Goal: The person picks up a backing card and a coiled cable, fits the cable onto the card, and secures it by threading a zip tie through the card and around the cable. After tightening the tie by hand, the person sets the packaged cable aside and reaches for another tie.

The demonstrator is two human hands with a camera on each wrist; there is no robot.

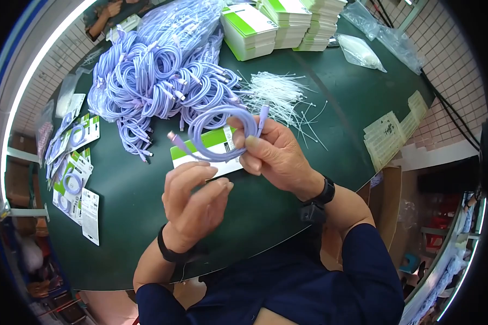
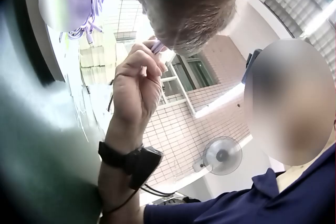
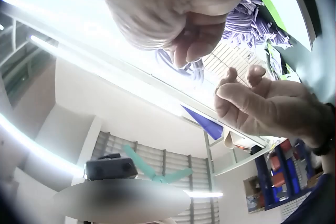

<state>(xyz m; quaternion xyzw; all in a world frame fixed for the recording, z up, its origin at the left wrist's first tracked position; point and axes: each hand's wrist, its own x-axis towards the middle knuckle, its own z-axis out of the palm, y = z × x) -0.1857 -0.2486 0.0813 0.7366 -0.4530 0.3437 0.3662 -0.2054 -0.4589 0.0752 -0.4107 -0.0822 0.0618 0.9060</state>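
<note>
My right hand (image 1: 279,154) pinches a coiled lilac USB cable (image 1: 217,112) between thumb and fingers at the coil's right side. One plug (image 1: 264,110) sticks up beside those fingers, and the other plug end (image 1: 172,136) points out to the left. Just below the coil, my left hand (image 1: 195,203) has its fingers loosely bent, with nothing in them. A green and white card (image 1: 180,156) lies on the table behind the coil, partly hidden by it. In the right wrist view the left hand (image 3: 268,103) appears apart from the cable loop (image 3: 197,71).
A large heap of coiled lilac cables (image 1: 141,76) lies at the back left. White cable ties (image 1: 276,92) are scattered beside it. Stacks of green and white cards (image 1: 249,38) stand at the back. Packaged cables (image 1: 73,181) lie at the left on the green table (image 1: 130,216).
</note>
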